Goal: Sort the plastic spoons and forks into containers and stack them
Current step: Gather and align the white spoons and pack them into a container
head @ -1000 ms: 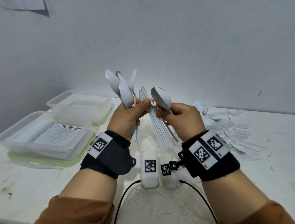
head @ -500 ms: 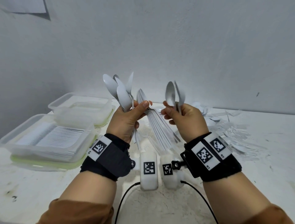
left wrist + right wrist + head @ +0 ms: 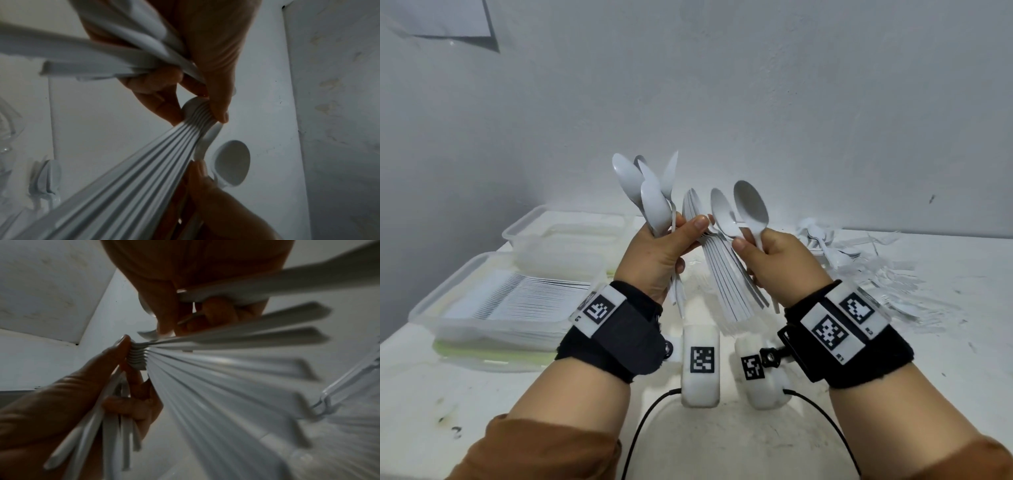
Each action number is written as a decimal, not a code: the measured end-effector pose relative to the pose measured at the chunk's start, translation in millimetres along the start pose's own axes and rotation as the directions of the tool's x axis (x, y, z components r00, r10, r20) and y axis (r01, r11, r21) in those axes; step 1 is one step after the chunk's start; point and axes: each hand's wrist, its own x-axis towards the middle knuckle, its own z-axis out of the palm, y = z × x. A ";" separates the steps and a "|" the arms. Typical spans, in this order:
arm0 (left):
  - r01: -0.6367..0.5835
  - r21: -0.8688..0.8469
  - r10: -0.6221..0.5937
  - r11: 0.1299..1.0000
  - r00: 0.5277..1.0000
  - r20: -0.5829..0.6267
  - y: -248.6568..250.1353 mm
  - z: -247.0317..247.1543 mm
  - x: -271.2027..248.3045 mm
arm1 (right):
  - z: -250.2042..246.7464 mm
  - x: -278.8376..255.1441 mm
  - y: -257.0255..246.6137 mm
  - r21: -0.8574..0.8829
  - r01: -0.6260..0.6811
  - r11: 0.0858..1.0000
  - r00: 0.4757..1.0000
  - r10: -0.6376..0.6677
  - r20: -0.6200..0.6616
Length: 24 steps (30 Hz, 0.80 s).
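**Hands holding sorted plastic spoons above the table**

Left hand (image 3: 661,253) grips a loose cluster of white spoons (image 3: 650,192), bowls up, their handles hanging below the palm; its thumb and fingertips also pinch the neck of a nested spoon stack (image 3: 726,274), whose handles fan downward between the two wrists. Right hand (image 3: 777,260) holds two single spoons (image 3: 739,212) upright, fingers curled round their handles, the bowls just beside the stack's top. In the left wrist view, the stack's ridged necks sit between thumb and fingers (image 3: 220,104). At left on the white table (image 3: 893,359) stands a clear container (image 3: 445,308) filled with a row of white cutlery, on a green-edged lid; a second clear container (image 3: 530,233) stands behind it. At right lies a loose pile of unsorted spoons and forks (image 3: 859,267).
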 end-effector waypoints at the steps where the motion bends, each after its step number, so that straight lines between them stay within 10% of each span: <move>1: -0.006 0.016 0.006 1.000 1.000 0.011 0.1 -1.6 -0.4 | 2.3 -0.7 -2.3 0.015 -0.009 1.000 1.000 0.008 0.025; 24: -0.040 0.047 0.038 0.998 0.998 0.041 9.0 -29.3 -1.4 | 22.7 0.6 -28.9 0.027 -0.019 0.999 0.971 0.012 0.240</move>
